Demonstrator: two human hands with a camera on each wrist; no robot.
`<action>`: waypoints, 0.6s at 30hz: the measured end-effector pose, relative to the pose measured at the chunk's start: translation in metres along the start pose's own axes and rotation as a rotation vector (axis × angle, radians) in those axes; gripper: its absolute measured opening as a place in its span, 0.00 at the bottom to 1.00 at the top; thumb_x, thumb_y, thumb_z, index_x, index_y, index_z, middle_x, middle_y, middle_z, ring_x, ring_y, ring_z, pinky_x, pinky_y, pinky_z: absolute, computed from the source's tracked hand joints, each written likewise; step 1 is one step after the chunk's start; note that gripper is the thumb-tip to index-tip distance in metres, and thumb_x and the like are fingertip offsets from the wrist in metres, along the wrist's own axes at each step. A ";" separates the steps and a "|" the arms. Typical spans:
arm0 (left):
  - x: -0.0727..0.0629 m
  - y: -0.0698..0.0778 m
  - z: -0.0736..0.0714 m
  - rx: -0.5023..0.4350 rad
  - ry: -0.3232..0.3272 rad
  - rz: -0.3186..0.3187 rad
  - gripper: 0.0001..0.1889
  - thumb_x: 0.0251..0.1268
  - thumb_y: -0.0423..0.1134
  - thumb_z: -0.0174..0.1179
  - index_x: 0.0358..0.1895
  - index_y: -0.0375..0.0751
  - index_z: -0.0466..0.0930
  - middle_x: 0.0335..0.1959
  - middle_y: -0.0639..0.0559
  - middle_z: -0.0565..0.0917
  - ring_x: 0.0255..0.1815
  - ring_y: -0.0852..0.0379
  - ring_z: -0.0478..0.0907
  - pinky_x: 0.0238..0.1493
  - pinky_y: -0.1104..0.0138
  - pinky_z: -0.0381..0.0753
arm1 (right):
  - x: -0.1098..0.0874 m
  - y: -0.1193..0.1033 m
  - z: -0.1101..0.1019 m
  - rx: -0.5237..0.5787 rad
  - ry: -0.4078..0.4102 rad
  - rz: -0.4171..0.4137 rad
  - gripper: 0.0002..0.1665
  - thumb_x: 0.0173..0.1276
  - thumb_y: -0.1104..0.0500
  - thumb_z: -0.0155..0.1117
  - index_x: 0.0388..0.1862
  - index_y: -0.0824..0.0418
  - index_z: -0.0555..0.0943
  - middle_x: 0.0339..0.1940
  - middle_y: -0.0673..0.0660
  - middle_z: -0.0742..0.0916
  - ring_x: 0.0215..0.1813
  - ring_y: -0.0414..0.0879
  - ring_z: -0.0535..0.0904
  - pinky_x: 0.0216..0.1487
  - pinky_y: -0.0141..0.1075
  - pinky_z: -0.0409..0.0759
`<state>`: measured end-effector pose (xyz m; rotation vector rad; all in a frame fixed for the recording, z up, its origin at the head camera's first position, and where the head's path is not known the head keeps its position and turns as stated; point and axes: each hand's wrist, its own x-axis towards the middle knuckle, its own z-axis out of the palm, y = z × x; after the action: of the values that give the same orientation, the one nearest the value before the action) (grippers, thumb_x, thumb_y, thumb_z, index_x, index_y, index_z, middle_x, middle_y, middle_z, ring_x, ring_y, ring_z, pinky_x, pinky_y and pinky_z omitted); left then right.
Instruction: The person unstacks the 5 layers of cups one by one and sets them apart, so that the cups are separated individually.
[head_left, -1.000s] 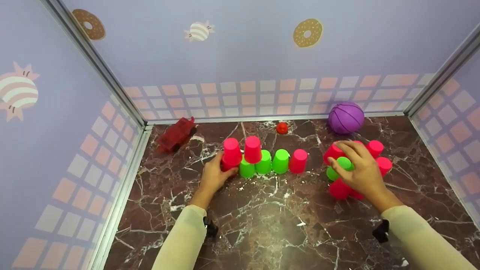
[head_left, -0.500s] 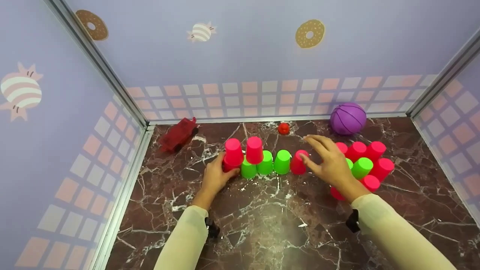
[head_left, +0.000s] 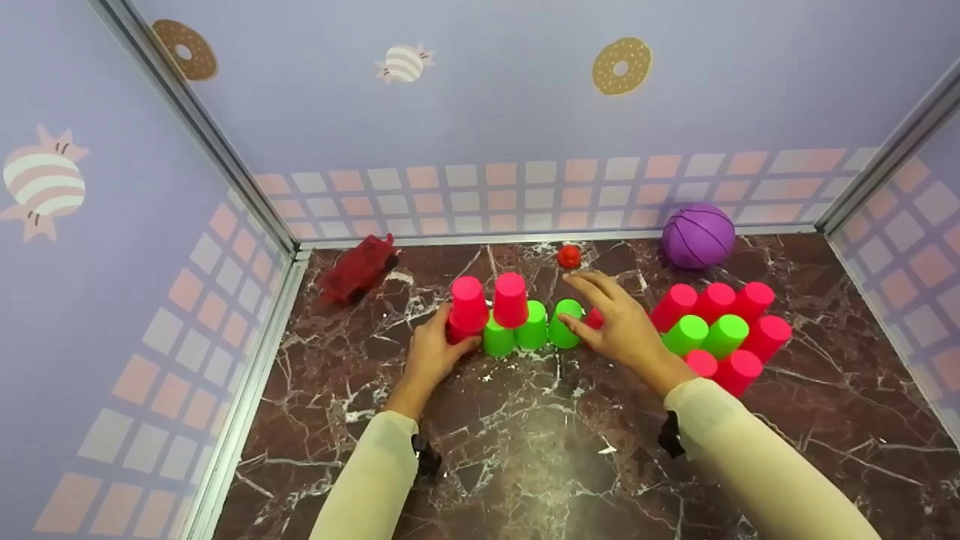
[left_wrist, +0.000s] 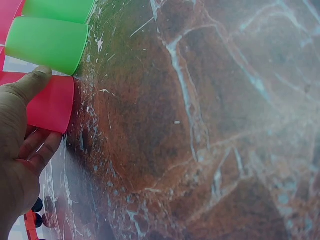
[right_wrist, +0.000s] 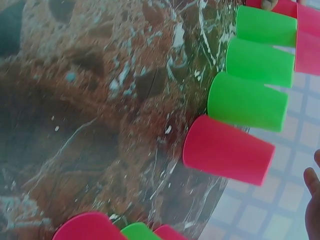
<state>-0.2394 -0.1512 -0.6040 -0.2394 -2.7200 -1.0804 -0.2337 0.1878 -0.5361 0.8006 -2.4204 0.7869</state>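
Observation:
Upside-down cups stand in a row: a pink cup (left_wrist: 52, 102) at the left end, three green cups (head_left: 532, 326), and another pink cup (right_wrist: 227, 150) at the right end. Two pink cups (head_left: 511, 300) form a second level over the left part. My left hand (head_left: 431, 356) holds the left-end pink cup, thumb in front and fingers behind. My right hand (head_left: 619, 330), fingers spread and holding nothing, hovers at the row's right end, overlapping the pink cup there in the head view. Its fingertips show at the right edge of the right wrist view.
To the right stands a cluster of several pink cups (head_left: 754, 300) and green cups (head_left: 726, 335). A purple ball (head_left: 698, 236) and a small red object (head_left: 569, 256) lie near the back wall. A red toy vehicle (head_left: 358, 268) is at the back left.
My right hand has moved left, from over the cup cluster to the right end of the row. The left hand stays on its pink cup.

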 end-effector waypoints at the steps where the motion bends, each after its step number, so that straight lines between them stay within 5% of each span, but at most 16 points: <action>1: 0.000 0.000 0.000 0.001 -0.003 -0.007 0.33 0.61 0.47 0.84 0.66 0.44 0.79 0.56 0.35 0.92 0.59 0.34 0.91 0.62 0.41 0.89 | 0.001 -0.002 0.002 0.000 -0.010 -0.004 0.38 0.72 0.50 0.82 0.76 0.59 0.80 0.70 0.65 0.85 0.69 0.63 0.86 0.67 0.59 0.88; 9: -0.001 -0.003 0.001 -0.014 0.005 0.012 0.33 0.61 0.47 0.83 0.66 0.43 0.79 0.55 0.35 0.93 0.58 0.34 0.91 0.61 0.41 0.89 | 0.011 -0.018 0.017 0.011 -0.092 0.023 0.46 0.75 0.46 0.79 0.86 0.54 0.71 0.73 0.63 0.83 0.53 0.60 0.90 0.56 0.57 0.92; 18: 0.000 -0.004 0.002 -0.012 0.018 0.020 0.32 0.61 0.46 0.84 0.66 0.42 0.80 0.55 0.36 0.93 0.58 0.35 0.92 0.61 0.41 0.89 | 0.022 -0.032 0.027 0.057 -0.156 0.059 0.49 0.76 0.44 0.76 0.89 0.51 0.65 0.74 0.65 0.82 0.69 0.63 0.86 0.64 0.60 0.89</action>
<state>-0.2403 -0.1527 -0.6082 -0.2561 -2.6901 -1.0881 -0.2351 0.1406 -0.5310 0.8441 -2.5805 0.8474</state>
